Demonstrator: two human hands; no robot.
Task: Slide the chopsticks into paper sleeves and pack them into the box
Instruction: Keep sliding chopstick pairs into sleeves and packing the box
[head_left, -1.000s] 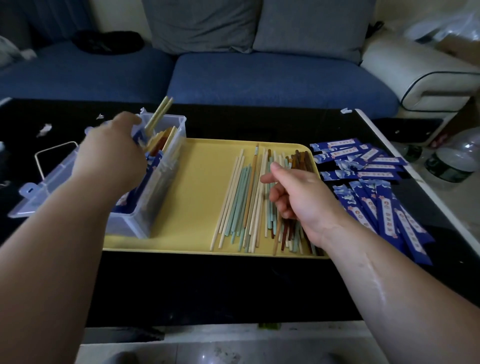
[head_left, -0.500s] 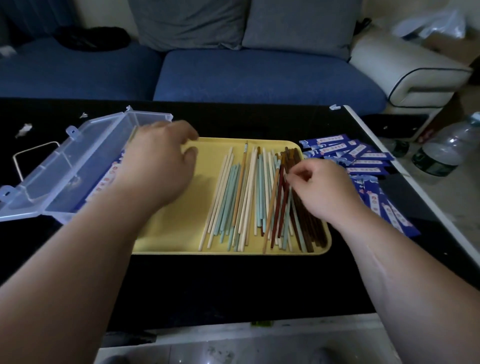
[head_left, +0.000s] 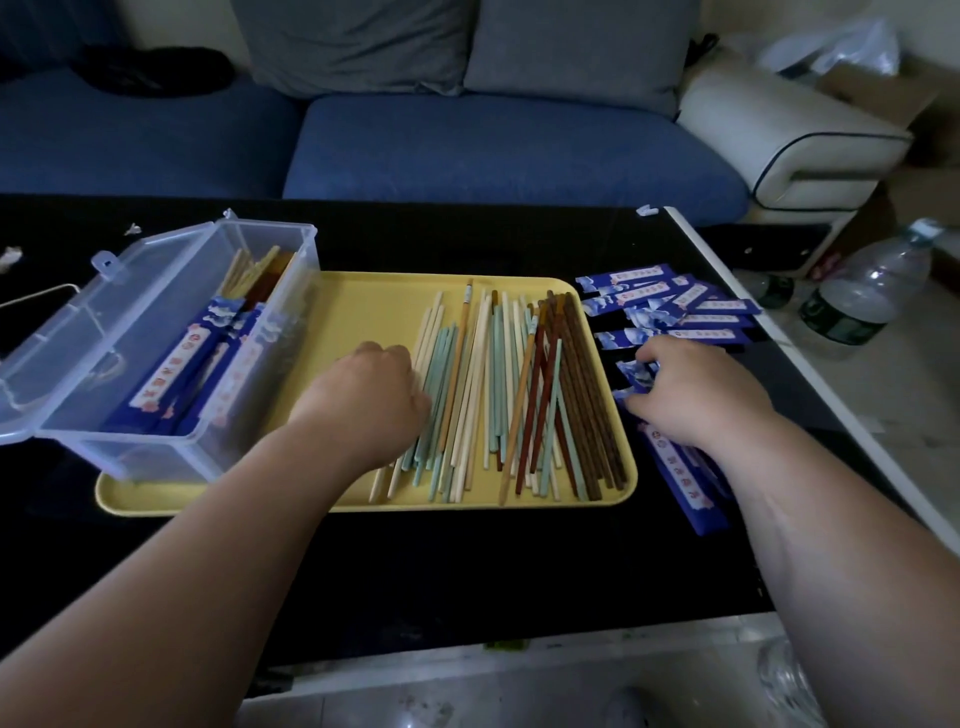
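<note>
Chopsticks under left hand, grip hidden, right hand pinching paper sleeve

1. You face a glossy black table with a white edge along its right and near sides.
2. Behind the table, a blue sofa spans most of the view.
3. Two grey cushions lean side by side against the sofa back.
4. A dark bundle lies on the left seat.
5. Just right of the sofa stands a cream seat with dark piping.
6. Behind the seat are a cardboard box and a clear bag.
7. Right of the table, the floor is pale and speckled.
8. A clear bottle stands on the floor near the table edge.
9. A pale wall shows above the seat.
10. The light is dim throughout.
</note>
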